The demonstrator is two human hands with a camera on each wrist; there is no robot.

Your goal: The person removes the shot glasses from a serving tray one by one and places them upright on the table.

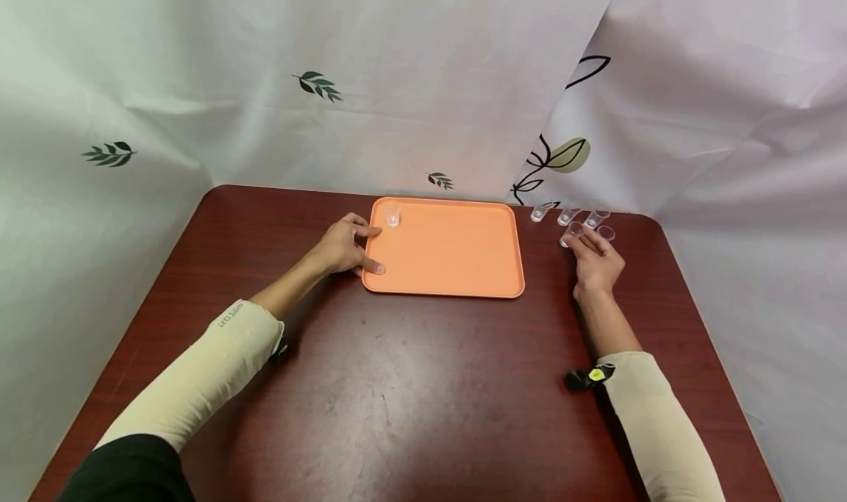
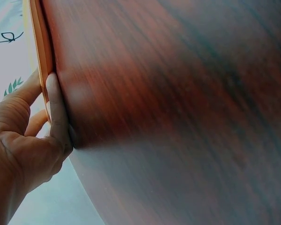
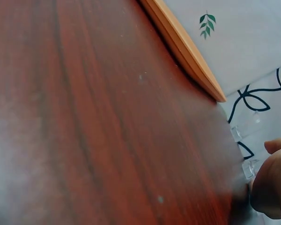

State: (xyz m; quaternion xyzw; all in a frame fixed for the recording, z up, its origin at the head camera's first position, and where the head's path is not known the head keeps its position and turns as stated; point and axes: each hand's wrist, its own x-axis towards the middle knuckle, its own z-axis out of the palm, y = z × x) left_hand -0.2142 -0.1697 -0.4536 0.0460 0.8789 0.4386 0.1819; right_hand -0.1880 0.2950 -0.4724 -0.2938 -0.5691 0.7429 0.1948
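Resting at the left edge of the orange tray (image 1: pixel 456 256), the left hand (image 1: pixel 344 246) is being held against the rim, with its thumb (image 1: pixel 372 265) laid over the near left corner and its fingers reaching onto the upper part of the same edge; in the left wrist view the thumb (image 2: pixel 56 110) is being pressed along the tray's side (image 2: pixel 41 51), so the rim is being pinched between thumb and fingers. One small clear cup (image 1: pixel 392 214) is standing upright inside the tray at its far left corner, just beside the fingertips of that hand but apart from them. On the dark red table (image 1: pixel 410 384), to the right of the tray, the right hand (image 1: pixel 598 262) is lying with its fingers stretched toward a cluster of clear cups (image 1: pixel 572 219); the nearest tipped cup (image 1: pixel 572 233) is being touched by the fingertips, while the others are lying just beyond them, near the table's far right corner. Whether that cup is being gripped or only touched cannot be told, since the right wrist view shows the hand (image 3: pixel 271 187) only in part and blurred, with clear plastic (image 3: pixel 249 168) just beside it.
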